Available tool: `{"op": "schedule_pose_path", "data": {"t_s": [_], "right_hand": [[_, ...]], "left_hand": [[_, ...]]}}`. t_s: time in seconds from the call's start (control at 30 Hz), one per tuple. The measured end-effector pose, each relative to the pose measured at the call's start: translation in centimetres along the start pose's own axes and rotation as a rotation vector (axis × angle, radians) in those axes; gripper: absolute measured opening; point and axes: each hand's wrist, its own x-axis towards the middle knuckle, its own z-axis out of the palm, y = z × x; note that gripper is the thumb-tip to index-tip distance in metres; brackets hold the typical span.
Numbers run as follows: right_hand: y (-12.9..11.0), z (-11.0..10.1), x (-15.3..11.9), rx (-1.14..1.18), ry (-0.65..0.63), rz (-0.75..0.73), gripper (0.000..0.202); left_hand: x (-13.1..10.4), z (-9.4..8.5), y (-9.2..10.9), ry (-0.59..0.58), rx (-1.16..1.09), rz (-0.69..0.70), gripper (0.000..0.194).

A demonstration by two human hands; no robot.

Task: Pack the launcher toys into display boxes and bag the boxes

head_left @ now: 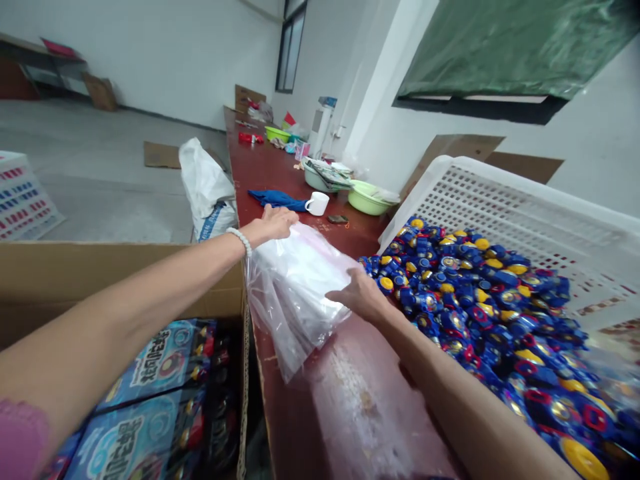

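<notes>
A stack of clear plastic bags (305, 267) lies across the red-brown table, creased and hanging slightly toward its left edge. My left hand (277, 223), with a beaded bracelet at the wrist, is at the far end of the stack, its fingers curled onto the plastic. On the right side of the bags is my right hand (363, 295), thumb and fingers apart and touching the plastic. Beside the right forearm, a heap of small blue, yellow and red toys (465, 287) spills from a tipped white plastic crate (530, 200).
An open cardboard box (244, 400) at lower left holds blue printed packages (150, 380). Farther along the table (280, 160) are a white mug (317, 203), a blue cloth (277, 199) and green basins (370, 198). A white sack (203, 180) stands left of the table.
</notes>
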Motion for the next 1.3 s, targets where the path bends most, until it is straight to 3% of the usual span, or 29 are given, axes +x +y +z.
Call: {"op": "schedule_pose_path", "data": {"t_s": [0.07, 0.1, 0.33, 0.43, 0.53, 0.67, 0.83, 0.9, 1.03, 1.1, 1.2, 1.3], "right_hand": [[0.9, 0.2, 0.2, 0.024, -0.046, -0.017, 0.025], [1.4, 0.1, 0.3, 0.019, -0.018, -0.017, 0.019], [4.8, -2.9, 1.9, -0.003, 0.201, 0.063, 0.025], [4.3, -4.0, 1.1, -0.080, 0.362, 0.027, 0.037], [2.5, -4.4, -0.1, -0.264, 0.528, -0.153, 0.050], [1.4, -4.1, -0.5, -0.373, 0.495, -0.179, 0.063], [3.3, -3.4, 0.8, -0.381, 0.391, -0.278, 0.012], [3.9, -4.0, 1.3, -0.285, 0.435, -0.276, 0.011], [3.6, -6.9, 2.2, -0.044, 0.730, -0.161, 0.033], [2.9, -8.8, 2.6, 0.001, 0.811, -0.168, 0.036], [2.0, -11.1, 2.8, -0.039, 0.830, -0.230, 0.039], [2.1, -12.6, 1.9, -0.016, 0.721, -0.249, 0.032]], "left_hand": [[-0.3, -0.3, -0.8, 0.004, -0.021, -0.031, 0.020], [-0.5, -0.6, -1.1, 0.023, -0.030, -0.037, 0.019], [-0.9, -4.7, -2.2, 0.211, -0.083, -0.088, 0.027], [-0.7, -5.6, -2.0, 0.256, -0.093, -0.120, 0.025], [-0.6, -6.2, -1.5, 0.294, -0.101, -0.153, 0.026], [-0.9, -7.2, -0.7, 0.350, -0.114, -0.174, 0.029], [-1.3, -9.4, -0.2, 0.413, -0.131, -0.139, 0.029], [-1.3, -10.3, 0.1, 0.455, -0.151, -0.095, 0.026], [-1.6, -12.9, 1.9, 0.595, -0.233, 0.063, 0.022], [-2.3, -14.7, 3.7, 0.664, -0.274, 0.177, 0.020], [-3.9, -17.6, 6.9, 0.712, -0.299, 0.347, 0.021], [-5.4, -19.6, 9.2, 0.748, -0.301, 0.417, 0.024]]}}
